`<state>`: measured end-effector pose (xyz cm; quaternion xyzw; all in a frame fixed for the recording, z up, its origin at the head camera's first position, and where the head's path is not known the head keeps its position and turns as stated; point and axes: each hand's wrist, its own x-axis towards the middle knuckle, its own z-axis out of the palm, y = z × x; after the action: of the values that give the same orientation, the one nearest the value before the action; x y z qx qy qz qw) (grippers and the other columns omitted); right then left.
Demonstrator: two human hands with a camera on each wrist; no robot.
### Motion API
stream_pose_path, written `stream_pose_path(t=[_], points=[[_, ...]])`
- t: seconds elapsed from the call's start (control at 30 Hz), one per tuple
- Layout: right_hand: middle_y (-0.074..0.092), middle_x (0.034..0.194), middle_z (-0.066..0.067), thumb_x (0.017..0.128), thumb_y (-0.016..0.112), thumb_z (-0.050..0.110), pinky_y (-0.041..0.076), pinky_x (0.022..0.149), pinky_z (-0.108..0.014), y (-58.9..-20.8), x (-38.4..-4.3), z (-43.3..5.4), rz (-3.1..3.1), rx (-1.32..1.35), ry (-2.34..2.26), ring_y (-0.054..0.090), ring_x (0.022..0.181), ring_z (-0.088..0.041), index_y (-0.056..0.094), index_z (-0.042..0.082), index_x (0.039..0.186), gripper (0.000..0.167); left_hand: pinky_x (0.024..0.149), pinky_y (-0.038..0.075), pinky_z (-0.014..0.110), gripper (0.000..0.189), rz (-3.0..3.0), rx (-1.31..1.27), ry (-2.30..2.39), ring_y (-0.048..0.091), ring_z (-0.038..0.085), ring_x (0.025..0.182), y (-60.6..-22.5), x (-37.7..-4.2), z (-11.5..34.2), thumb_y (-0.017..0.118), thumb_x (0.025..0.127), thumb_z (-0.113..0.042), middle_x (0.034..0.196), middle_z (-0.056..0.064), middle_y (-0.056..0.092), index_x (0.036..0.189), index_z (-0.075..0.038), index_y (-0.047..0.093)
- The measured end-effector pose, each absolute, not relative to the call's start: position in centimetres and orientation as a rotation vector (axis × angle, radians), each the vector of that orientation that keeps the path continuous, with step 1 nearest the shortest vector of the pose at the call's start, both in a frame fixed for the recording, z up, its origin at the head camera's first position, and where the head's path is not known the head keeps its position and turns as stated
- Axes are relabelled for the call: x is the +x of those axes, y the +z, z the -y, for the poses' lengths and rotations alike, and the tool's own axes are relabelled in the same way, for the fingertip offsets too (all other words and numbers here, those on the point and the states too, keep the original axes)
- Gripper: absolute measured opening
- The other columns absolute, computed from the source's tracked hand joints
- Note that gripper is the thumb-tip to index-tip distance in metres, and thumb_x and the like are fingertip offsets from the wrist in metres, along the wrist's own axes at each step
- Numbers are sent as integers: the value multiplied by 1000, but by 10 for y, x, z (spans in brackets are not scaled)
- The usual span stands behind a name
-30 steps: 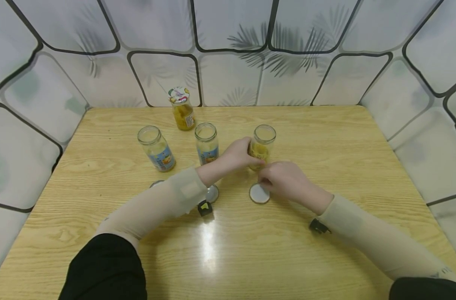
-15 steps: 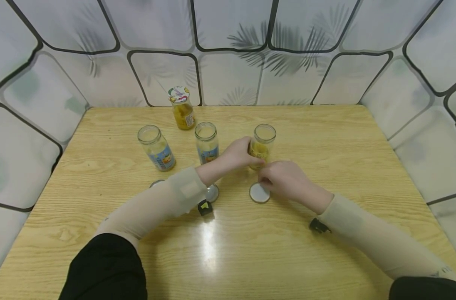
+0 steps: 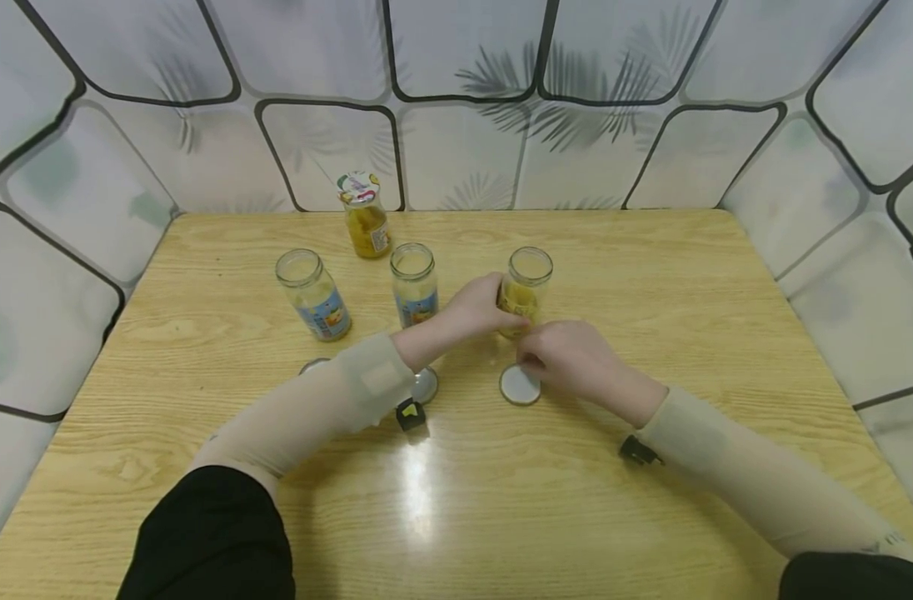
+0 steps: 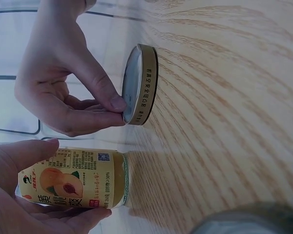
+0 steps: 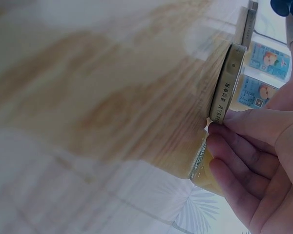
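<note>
My left hand (image 3: pixel 475 310) holds the side of an uncapped glass jar (image 3: pixel 523 297) with a yellow peach label (image 4: pixel 71 178); the jar stands upright on the table. In front of it a round jar lid (image 3: pixel 520 386) lies flat, pale inner face up. Thumb and forefinger of my right hand (image 3: pixel 572 358) pinch that lid's edge, as the left wrist view also shows at its gold rim (image 4: pixel 149 85). The right hand's other fingers are loosely curled in the right wrist view.
Two uncapped jars with blue labels, one in the middle (image 3: pixel 415 292) and one further left (image 3: pixel 317 304), stand on the table (image 3: pixel 486 500). Behind them is a capped yellow jar (image 3: pixel 368 225). A second lid (image 3: pixel 425 385) and a third lid (image 3: pixel 314 365) lie partly behind my left forearm.
</note>
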<state>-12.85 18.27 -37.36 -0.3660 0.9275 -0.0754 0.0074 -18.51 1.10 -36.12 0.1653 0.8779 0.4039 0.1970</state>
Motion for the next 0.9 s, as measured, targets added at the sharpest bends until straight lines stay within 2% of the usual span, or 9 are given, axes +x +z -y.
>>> stream_pose_path(t=[0.47,0.67,0.9], points=[[55,66,11,82,70,13,41,51,-23,-372,-127,-182,-2897,-1145,-230,42,55,-6,66,20,72,12,92,47,33,53,-2460,462,1104,56,22,105,-354,-181,-11,75,81,-26,113,10,58,119,-3,47],[57,67,11,82,71,14,44,53,-24,-373,-128,-182,-2898,-1146,-219,43,56,-5,68,19,74,10,94,47,33,55,-2438,487,1188,56,22,107,-352,-180,-10,75,81,-23,114,9,58,123,-4,45],[60,68,11,81,71,14,47,55,-25,-374,-128,-182,-2893,-1133,-214,46,57,-4,70,20,75,9,89,49,31,57,-2435,525,1257,58,22,104,-347,-178,-10,75,80,-22,114,10,58,123,-3,44]])
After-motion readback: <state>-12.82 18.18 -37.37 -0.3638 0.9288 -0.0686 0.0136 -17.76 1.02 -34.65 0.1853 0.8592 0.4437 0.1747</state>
